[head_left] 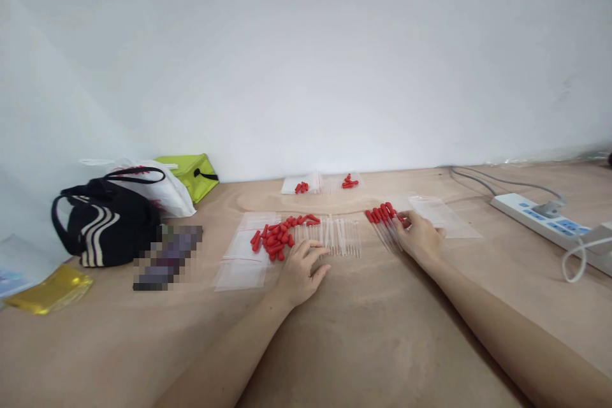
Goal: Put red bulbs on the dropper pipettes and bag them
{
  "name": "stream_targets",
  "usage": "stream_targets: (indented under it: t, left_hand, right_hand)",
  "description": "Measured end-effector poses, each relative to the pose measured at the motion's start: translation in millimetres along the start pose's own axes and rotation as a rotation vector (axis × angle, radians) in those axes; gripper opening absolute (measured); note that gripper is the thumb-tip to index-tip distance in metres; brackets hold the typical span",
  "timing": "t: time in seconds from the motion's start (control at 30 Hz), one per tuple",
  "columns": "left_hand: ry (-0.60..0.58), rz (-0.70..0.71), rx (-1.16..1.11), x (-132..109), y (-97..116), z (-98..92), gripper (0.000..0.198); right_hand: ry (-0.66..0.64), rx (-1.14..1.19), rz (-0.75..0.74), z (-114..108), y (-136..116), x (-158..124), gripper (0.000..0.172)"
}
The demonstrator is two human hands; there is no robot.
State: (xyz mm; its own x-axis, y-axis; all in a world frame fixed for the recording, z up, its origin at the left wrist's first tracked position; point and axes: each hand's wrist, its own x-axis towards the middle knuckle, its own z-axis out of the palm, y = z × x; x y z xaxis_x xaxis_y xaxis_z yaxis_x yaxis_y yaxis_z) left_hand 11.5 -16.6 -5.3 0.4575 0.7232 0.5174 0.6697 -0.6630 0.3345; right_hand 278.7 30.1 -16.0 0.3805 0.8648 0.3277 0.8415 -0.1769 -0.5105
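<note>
White plastic bag (178,199), nine o'clock, red lettering illegible, left hand (300,273), six o'clock, loosely spread by clear dropper tubes (340,237), right hand (421,237), four o'clock, curled at red-bulbed droppers (383,212), grip unclear, loose red bulbs (273,241), seven o'clock

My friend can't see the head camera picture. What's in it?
A person's right hand touches a row of red-capped clear tubes; the left hand is beside loose red caps and uncapped clear tubes. A black striped bag and white power strip share the table.
</note>
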Motion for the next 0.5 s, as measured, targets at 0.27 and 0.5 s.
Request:
stream_targets:
  t: [0.27, 0.5]
  left_hand:
    - [-0.026, -0.017, -0.003, 1.1, 2.0, -0.9, 0.018]
    - [-0.016, -0.011, -0.002, 0.8, 1.1, -1.0, 0.017]
  right_hand:
    - [-0.036, -0.087, -0.035, 1.9, -1.2, 1.0, 0.03]
    - [-0.018, -0.07, -0.03, 1.4, -1.9, 0.4, 0.035]
